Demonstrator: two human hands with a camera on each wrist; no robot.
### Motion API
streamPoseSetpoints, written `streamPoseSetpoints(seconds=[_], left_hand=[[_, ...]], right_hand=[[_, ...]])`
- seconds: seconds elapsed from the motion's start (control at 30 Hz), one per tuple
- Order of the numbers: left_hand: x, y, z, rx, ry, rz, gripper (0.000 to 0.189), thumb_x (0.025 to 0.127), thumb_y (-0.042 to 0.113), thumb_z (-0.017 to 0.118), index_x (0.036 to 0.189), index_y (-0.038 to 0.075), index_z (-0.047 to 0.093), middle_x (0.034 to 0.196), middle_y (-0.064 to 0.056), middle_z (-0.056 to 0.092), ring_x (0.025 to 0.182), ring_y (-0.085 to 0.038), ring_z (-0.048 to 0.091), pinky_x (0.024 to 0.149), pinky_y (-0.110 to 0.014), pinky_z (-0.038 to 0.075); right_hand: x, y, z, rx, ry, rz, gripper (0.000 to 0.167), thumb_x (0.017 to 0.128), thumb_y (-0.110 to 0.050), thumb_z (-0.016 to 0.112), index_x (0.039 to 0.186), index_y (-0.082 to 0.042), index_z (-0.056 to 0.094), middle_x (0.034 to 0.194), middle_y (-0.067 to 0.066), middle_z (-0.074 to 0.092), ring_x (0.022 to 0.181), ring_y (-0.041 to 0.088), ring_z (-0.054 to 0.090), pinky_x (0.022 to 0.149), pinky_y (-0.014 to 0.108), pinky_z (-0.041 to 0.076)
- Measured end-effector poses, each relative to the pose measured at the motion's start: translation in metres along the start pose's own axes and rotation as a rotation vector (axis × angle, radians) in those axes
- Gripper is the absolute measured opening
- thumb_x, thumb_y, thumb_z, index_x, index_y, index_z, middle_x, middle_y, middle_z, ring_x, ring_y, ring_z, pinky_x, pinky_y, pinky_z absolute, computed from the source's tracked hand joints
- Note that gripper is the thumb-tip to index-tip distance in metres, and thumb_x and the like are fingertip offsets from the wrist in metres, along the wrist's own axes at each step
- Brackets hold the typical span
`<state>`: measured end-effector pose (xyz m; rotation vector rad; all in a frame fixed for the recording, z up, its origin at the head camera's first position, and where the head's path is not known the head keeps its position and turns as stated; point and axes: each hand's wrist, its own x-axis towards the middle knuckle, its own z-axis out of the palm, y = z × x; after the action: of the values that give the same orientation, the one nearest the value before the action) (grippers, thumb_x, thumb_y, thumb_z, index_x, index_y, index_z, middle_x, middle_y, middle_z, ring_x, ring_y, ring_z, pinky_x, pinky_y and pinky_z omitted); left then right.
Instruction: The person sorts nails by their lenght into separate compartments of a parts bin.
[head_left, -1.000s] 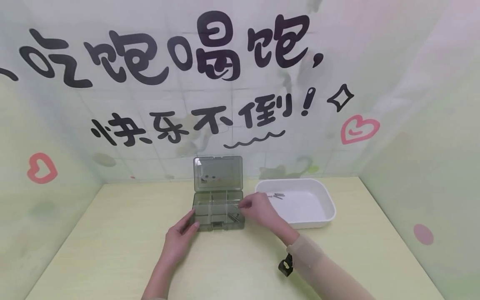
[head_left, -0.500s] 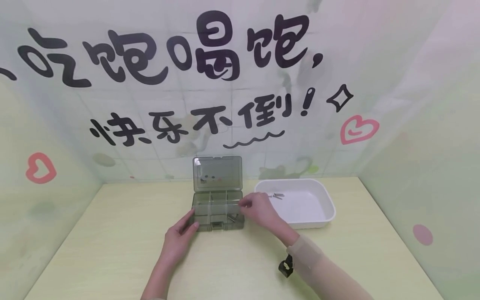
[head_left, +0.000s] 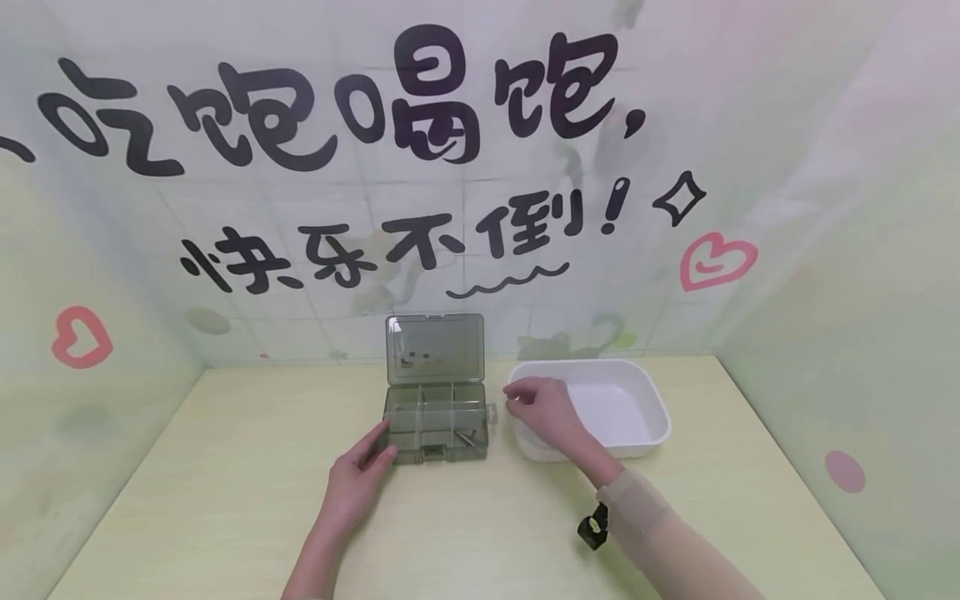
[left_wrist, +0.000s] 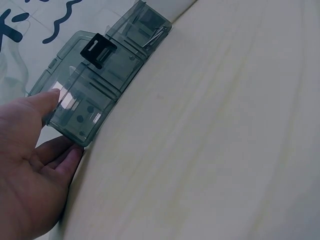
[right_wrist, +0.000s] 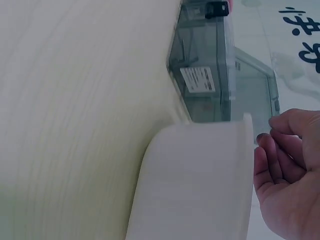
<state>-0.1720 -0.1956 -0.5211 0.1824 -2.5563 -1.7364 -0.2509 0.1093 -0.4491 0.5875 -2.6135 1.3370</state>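
Observation:
A clear grey compartment box (head_left: pixel 435 423) stands on the table with its lid (head_left: pixel 435 348) raised at the back. My left hand (head_left: pixel 358 477) holds its front left corner; in the left wrist view the thumb lies on the front wall and the fingers are by the lower edge. Screws (head_left: pixel 467 437) lie in the box's front right compartment. My right hand (head_left: pixel 551 412) hovers over the left end of a white tray (head_left: pixel 660 421), its fingers loosely curled. I see nothing between its thumb and fingertips (right_wrist: pixel 275 122). It covers the tray's left part.
A small clear tab (head_left: pixel 492 413) sticks out at the box's right side, in the narrow gap before the tray. A printed wall (head_left: pixel 420 233) rises right behind box and tray. The pale wooden table (head_left: pixel 465 533) spreads in front of them.
My right hand has drawn away from the box's right edge and moved right over the tray, now covering the screws seen there earlier. The left hand stays on the box.

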Motion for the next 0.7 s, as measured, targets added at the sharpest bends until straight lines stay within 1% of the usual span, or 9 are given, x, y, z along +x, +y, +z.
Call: streamPoseSetpoints(seconds=[0.07,0.2,0.37,0.5,0.7], left_hand=[[0.0,0.0,0.0,-0.003,-0.001,0.004,0.057,0.103,0.034,0.064,0.155,0.016,0.047,0.157,-0.022,0.041,0.139,-0.039,0.047,0.112,-0.043,0.043],[-0.001,0.0,0.0,-0.008,0.0,0.007,0.057,0.103,0.034,0.064,0.154,0.016,0.048,0.157,-0.022,0.041,0.139,-0.038,0.047,0.112,-0.041,0.043],[-0.002,0.0,0.0,-0.006,-0.006,0.006,0.058,0.103,0.036,0.064,0.154,0.016,0.047,0.157,-0.023,0.04,0.139,-0.039,0.047,0.112,-0.041,0.043],[-0.002,0.001,0.0,-0.012,-0.008,0.009,0.058,0.103,0.037,0.064,0.154,0.016,0.047,0.158,-0.023,0.039,0.14,-0.039,0.046,0.112,-0.04,0.043],[-0.001,0.001,0.0,-0.008,-0.007,0.002,0.057,0.104,0.034,0.064,0.155,0.016,0.047,0.158,-0.022,0.04,0.14,-0.038,0.045,0.112,-0.04,0.043]], right_hand=[[0.0,0.005,-0.004,0.001,0.022,0.02,0.019,0.086,-0.001,0.07,0.104,0.004,0.076,0.095,0.013,0.077,0.083,0.023,0.072,0.078,0.039,0.063],[0.002,0.018,-0.01,0.006,0.047,0.087,0.021,0.089,-0.002,0.069,0.108,0.004,0.075,0.099,0.016,0.077,0.091,0.032,0.073,0.086,0.045,0.062],[0.003,0.033,-0.019,0.001,0.062,0.164,0.021,0.089,-0.003,0.068,0.109,0.004,0.075,0.103,0.017,0.076,0.097,0.033,0.072,0.09,0.046,0.06],[0.004,0.044,-0.025,-0.017,0.042,0.21,0.021,0.09,-0.004,0.069,0.109,0.004,0.074,0.105,0.018,0.075,0.1,0.033,0.07,0.092,0.047,0.059],[0.007,0.053,-0.032,-0.055,0.008,0.262,0.02,0.093,-0.005,0.069,0.109,0.005,0.074,0.109,0.02,0.074,0.102,0.034,0.069,0.092,0.048,0.058]])
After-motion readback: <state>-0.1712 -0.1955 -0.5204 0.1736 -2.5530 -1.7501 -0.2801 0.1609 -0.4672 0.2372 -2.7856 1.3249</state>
